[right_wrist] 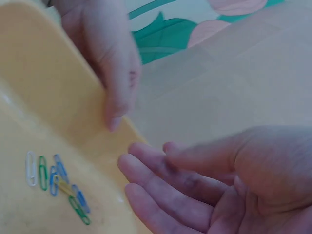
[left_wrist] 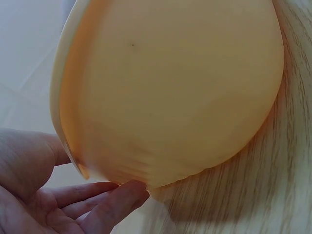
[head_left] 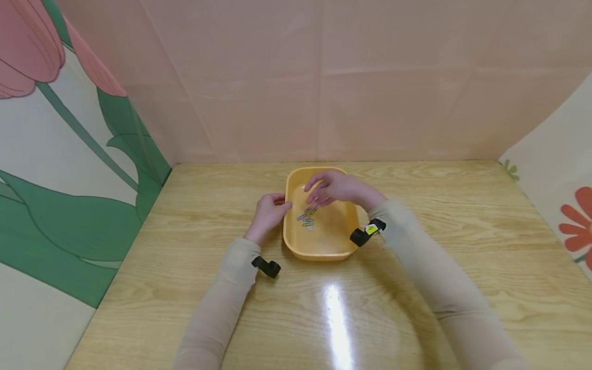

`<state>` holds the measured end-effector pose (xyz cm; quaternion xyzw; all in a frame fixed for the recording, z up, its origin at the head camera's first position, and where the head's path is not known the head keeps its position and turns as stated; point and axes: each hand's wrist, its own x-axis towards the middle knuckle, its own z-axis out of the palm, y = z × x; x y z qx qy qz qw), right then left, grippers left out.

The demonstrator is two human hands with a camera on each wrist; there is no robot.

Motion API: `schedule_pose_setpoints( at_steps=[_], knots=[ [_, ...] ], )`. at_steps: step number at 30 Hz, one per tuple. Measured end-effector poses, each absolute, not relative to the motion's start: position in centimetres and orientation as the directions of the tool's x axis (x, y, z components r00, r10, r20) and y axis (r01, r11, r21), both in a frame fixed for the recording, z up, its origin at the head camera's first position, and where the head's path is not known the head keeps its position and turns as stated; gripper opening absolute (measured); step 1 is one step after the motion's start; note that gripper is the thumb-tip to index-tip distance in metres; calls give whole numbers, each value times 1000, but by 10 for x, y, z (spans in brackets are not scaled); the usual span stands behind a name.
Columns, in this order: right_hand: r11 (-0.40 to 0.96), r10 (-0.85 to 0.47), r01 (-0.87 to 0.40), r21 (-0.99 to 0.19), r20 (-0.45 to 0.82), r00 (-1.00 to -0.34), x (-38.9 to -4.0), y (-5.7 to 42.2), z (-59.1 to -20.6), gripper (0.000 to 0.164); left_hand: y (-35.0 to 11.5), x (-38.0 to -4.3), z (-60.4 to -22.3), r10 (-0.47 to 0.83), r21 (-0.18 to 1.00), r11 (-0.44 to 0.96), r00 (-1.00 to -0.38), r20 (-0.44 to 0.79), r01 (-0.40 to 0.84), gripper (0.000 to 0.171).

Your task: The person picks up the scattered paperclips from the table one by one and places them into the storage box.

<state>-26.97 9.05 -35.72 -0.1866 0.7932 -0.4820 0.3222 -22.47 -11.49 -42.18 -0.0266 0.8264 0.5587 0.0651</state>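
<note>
A yellow plastic tray [head_left: 319,252] with rounded corners stands on the table. My left hand [head_left: 270,213] grips its left side, the thumb over the rim and the fingers [left_wrist: 117,207] against the outer wall. Several coloured paper clips [head_left: 307,222] lie in a loose group on the tray floor; the right wrist view shows blue, green, yellow and white paper clips [right_wrist: 54,175]. Above the tray hovers my right hand [head_left: 336,187], fingers loosely bent near the clips. In the right wrist view nothing shows between its thumb and fingers [right_wrist: 161,180].
Light wood grain covers the table [head_left: 462,221], which reaches back to a pink cloth backdrop [head_left: 319,82]. Panels printed with flowers [head_left: 78,221] stand at the left and right. Black bands [head_left: 267,267] sit on both sleeves.
</note>
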Motion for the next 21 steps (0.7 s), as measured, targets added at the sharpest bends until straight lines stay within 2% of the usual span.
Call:
schedule_pose_setpoints(
  at_steps=[8, 15, 21],
  knots=[
    [425, -688, -23, -905, -307, -658, -262, 112, -330, 31, -117, -225, -423, 22, 920, 369, -989, -149, -131, 35],
    [408, -687, -83, -909, -246, -684, -257, 134, -313, 34, -118, -224, -419, 9, 915, 374, -986, -164, -149, 35],
    [389, -664, -86, -917, -214, -717, -257, 152, -309, 40, -120, -223, -419, 6, 912, 384, -987, -162, -147, 34]
  ],
)
